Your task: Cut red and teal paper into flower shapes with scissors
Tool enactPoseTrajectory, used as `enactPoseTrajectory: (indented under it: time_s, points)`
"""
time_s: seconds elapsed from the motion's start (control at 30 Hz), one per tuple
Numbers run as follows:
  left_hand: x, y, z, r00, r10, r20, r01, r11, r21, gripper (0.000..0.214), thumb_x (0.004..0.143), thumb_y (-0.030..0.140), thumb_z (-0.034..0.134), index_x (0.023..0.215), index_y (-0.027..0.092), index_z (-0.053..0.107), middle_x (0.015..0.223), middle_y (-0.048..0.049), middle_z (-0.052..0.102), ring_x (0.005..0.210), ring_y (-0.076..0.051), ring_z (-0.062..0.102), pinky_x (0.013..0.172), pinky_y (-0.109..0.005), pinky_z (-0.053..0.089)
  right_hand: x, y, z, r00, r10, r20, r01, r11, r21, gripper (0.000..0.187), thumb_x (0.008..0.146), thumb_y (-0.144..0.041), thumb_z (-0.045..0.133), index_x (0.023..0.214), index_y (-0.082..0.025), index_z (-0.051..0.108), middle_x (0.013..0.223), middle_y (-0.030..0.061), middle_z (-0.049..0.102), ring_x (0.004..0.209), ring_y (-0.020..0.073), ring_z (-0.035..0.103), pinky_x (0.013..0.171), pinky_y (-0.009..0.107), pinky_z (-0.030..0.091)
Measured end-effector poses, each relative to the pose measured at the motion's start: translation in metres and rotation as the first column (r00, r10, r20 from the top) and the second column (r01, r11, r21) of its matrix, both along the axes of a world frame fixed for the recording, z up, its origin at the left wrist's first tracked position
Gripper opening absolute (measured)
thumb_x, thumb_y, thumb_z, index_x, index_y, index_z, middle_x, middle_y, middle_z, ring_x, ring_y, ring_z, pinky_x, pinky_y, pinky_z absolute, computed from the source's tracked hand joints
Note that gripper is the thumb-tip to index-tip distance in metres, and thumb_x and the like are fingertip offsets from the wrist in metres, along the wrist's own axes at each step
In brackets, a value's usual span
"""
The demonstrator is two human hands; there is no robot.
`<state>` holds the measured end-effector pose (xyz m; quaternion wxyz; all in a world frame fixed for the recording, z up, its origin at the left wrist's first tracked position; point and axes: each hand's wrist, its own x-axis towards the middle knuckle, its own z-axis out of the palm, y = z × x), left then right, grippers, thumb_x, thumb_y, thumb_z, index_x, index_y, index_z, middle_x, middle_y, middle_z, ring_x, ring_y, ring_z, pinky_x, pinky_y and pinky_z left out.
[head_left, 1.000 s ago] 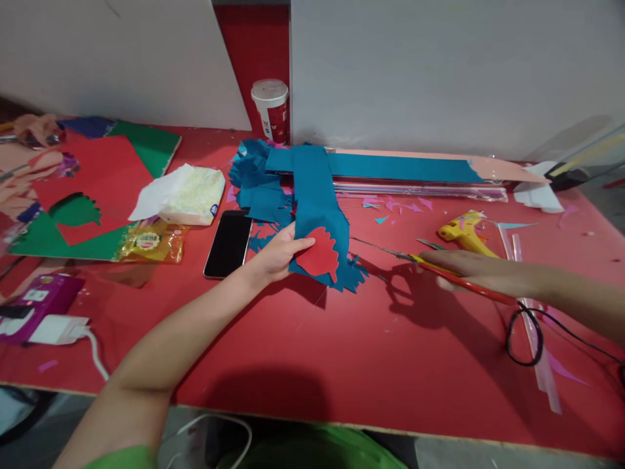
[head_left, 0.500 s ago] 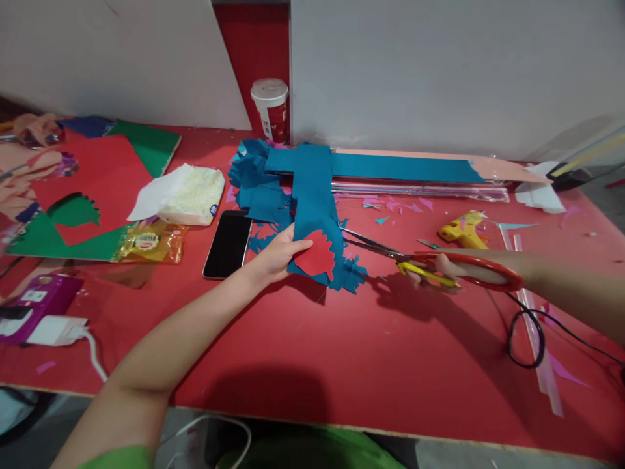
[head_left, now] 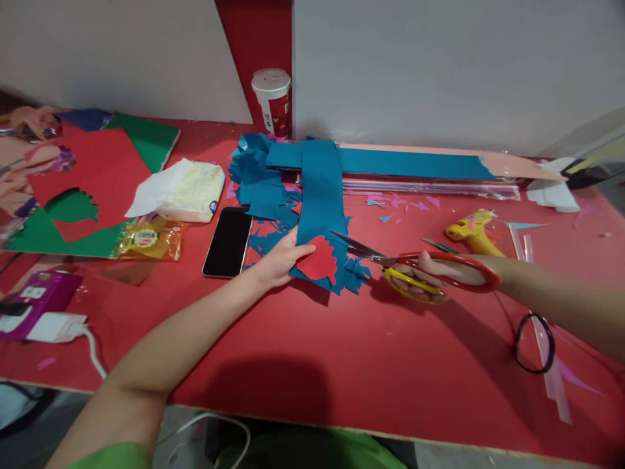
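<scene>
My left hand pinches a red scalloped paper cutout against the lower end of a blue paper strip, thumb on top. From there the strip runs back over another long blue strip. My right hand grips scissors with one red and one yellow handle loop. Their blades are slightly parted and lie over the right edge of the blue strip, close to the red cutout. Blue paper scraps lie heaped behind and around my left hand.
A black-screened phone lies left of my left hand. To the right are a yellow glue gun and clear sticks. A lidded cup stands at the back. Red paper, a tissue pack and a purple power strip sit left.
The scissors have moved left, so the blades now overlap the blue strip's edge. My left hand keeps its pinch on the red cutout and blue strip.
</scene>
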<state>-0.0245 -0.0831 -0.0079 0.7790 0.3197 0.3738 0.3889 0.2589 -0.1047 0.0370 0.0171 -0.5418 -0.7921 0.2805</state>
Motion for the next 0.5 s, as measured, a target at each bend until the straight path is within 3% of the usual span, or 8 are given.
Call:
enactPoseTrajectory:
  time_s: [0.17, 0.37, 0.5]
  points:
    - [0.0, 0.0, -0.003, 1.0, -0.015, -0.012, 0.016, 0.999, 0.036, 0.055, 0.066, 0.015, 0.067, 0.118, 0.021, 0.049, 0.109, -0.0078, 0.064, 0.084, -0.019, 0.064, 0.08, -0.034, 0.049, -0.011, 0.001, 0.0, 0.999, 0.011, -0.041, -0.019, 0.982, -0.189, 0.055, 0.088, -0.054, 0.012, 0.059, -0.021, 0.045, 0.055, -0.0004, 0.056, 0.044, 0.0088, 0.05, 0.05, 0.021, 0.043]
    - [0.0, -0.001, -0.005, 1.0, -0.004, -0.018, 0.005, 0.998, 0.058, 0.056, 0.067, 0.017, 0.068, 0.119, 0.023, 0.05, 0.116, -0.0069, 0.062, 0.091, -0.02, 0.063, 0.081, -0.033, 0.05, -0.021, 0.001, 0.001, 0.996, -0.058, -0.063, 0.043, 0.975, -0.219, 0.06, 0.087, -0.052, 0.0, 0.061, -0.021, 0.044, 0.056, 0.0004, 0.056, 0.04, 0.0083, 0.049, 0.046, 0.022, 0.043]
    - [0.001, -0.002, -0.003, 0.999, 0.008, -0.032, -0.007, 0.999, 0.049, 0.058, 0.067, 0.017, 0.068, 0.121, 0.023, 0.049, 0.116, -0.0076, 0.062, 0.091, -0.02, 0.063, 0.082, -0.034, 0.05, -0.012, -0.002, -0.008, 0.995, -0.066, -0.079, 0.04, 0.957, -0.286, 0.057, 0.088, -0.054, 0.004, 0.059, -0.022, 0.041, 0.051, -0.0006, 0.053, 0.04, 0.0089, 0.052, 0.047, 0.021, 0.045]
